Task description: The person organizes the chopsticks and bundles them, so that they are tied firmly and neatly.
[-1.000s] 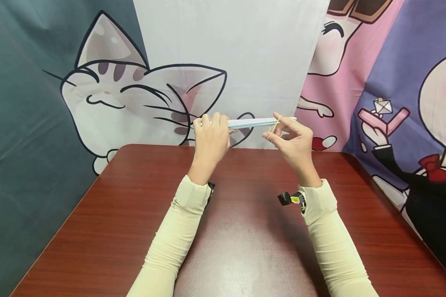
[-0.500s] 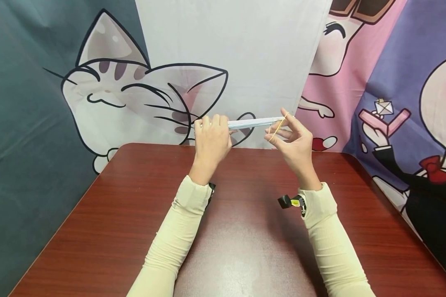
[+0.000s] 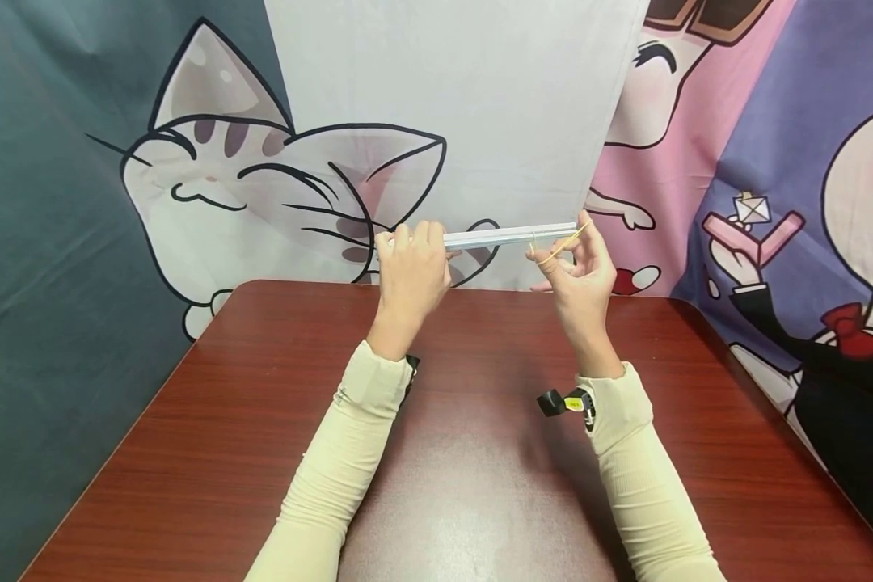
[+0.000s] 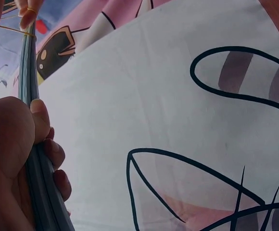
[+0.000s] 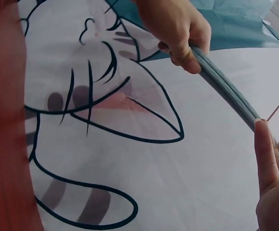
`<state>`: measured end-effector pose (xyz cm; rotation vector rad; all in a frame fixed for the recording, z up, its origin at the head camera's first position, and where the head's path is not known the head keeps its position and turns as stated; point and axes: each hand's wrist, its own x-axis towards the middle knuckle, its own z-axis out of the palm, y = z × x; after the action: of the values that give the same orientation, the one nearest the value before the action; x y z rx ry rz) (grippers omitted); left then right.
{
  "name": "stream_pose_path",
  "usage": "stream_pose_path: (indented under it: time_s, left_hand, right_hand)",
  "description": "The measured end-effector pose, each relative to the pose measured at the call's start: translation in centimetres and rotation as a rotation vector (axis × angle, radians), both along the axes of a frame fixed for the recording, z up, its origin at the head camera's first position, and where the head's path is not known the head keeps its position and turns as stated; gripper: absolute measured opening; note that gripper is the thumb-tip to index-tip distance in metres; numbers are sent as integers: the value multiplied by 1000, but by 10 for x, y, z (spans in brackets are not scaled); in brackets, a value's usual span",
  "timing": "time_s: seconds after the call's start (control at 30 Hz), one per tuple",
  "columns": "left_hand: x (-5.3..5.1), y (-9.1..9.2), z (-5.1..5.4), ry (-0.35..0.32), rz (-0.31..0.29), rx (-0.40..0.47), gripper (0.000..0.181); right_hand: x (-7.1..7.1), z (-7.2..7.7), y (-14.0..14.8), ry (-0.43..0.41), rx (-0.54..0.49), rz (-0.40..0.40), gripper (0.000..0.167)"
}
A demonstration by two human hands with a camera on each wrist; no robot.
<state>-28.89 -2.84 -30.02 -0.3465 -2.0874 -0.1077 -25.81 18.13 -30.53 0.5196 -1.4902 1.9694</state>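
My left hand point(image 3: 412, 267) grips a bundle of long, thin, pale blue-grey sticks point(image 3: 498, 236), which I hold in the air above the far table edge. In the left wrist view, its thumb and fingers wrap round the sticks point(image 4: 28, 72). A yellow rubber band point(image 3: 563, 244) is stretched between the thumb and a finger of my right hand point(image 3: 588, 271), hooked on them. Part of the band lies round the sticks near their right end. In the right wrist view, the right thumb point(image 5: 264, 144) touches the bundle by the band. The left palm hides the bundle's other end.
A dark red-brown table point(image 3: 320, 388) lies below both hands. Behind it hangs a cloth backdrop point(image 3: 466, 97) with cartoon figures. Each wrist carries a small camera, such as the black one point(image 3: 550, 402) on the right.
My right hand has shifted slightly right and turned, its fingers drawing off the bundle's end. The rubber band is stretched wider and slants more. My left hand has hardly moved.
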Motion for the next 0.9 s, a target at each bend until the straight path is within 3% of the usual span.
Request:
stream_pose_path:
  time_s: [0.27,0.43,0.67,0.9]
  left_hand:
    - [1,-3,1,5,-7,0,30]
    - [3,-5,0,16,-59,-12,23]
    - [5,-4,1,29,-159,-76,17]
    - [6,-3,3,47,-151,-64,16]
  right_hand:
    - [-1,4,3,-64,-157,101,76]
    - [-2,8,10,-130,-183,156,57]
    - [-4,24,18,-265,-7,222,17]
    - [-4,43,31,-420,174,349,10]
